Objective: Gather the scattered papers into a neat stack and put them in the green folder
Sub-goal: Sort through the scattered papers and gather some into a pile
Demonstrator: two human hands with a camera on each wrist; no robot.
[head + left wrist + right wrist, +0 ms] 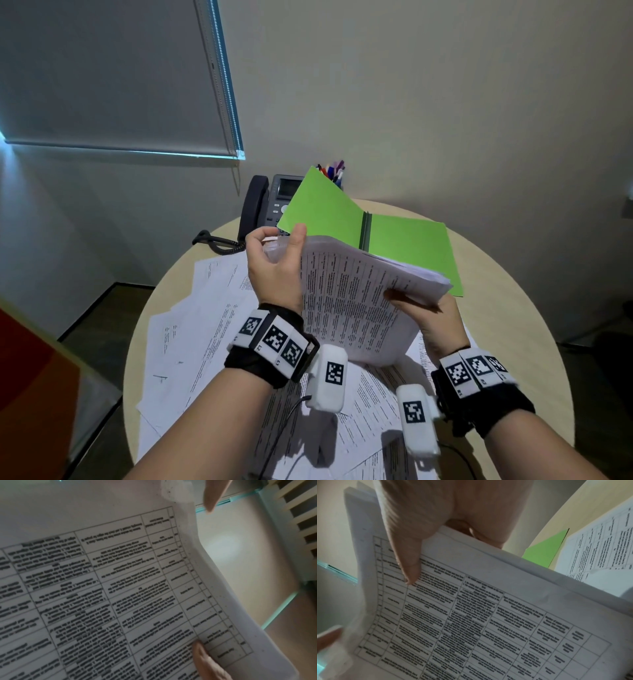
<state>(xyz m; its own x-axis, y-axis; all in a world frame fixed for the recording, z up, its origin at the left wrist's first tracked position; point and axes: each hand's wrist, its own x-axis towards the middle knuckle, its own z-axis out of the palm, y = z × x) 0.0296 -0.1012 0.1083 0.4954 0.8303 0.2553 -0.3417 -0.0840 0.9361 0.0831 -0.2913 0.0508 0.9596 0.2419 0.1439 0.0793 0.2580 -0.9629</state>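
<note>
A thick stack of printed papers is held up, tilted, above the round table. My left hand grips its far left edge, thumb on top. My right hand pinches its right edge, thumb on the top sheet and fingers underneath. The top sheet carries a printed table of text. Behind the stack the green folder lies open, its left flap raised. More loose papers lie spread on the table under my arms.
A dark desk phone with a coiled cord and a cup of pens stand at the table's far edge behind the folder. A window blind hangs on the left wall. Bare tabletop shows right of the folder.
</note>
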